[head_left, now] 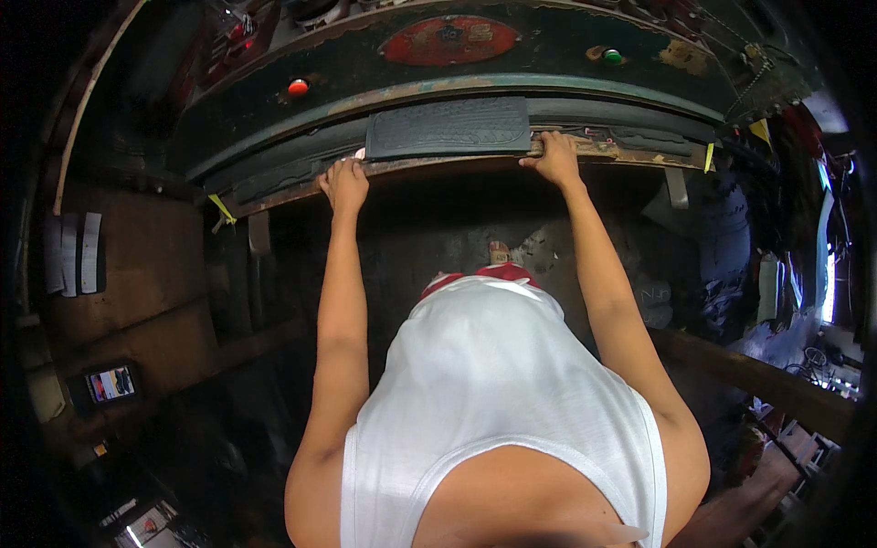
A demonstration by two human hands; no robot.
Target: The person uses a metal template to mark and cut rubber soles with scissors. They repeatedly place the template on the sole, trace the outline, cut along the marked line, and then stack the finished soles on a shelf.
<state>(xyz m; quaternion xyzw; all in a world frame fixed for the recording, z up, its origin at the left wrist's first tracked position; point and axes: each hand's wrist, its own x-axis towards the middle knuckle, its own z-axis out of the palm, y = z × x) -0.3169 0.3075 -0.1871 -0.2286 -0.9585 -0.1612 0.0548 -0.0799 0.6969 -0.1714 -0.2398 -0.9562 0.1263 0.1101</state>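
- On the left side, white papers (89, 253) hang near a brown board, and a lit screen (111, 384) sits nearer to the person.
- Next comes a yellow strip (222, 209), then a round red button (298, 87) on the far dark panel.
- The left hand (345, 185) bends its fingers over the long ledge (420, 165), just past the pad's left end. I cannot tell if its grip holds anything.
- The dark bumpy pad (448, 126) is in the middle, on the far ledge, between the hands. Its long way runs left to right, so each hand has one short end beside it.
- The right hand (554, 160) is at the pad's right end and looks a bit nearer to it. Its thumb points left; I cannot tell if its grip holds the pad or only the ledge.
- Farther right are a green button (612, 57) and another yellow strip (710, 157).
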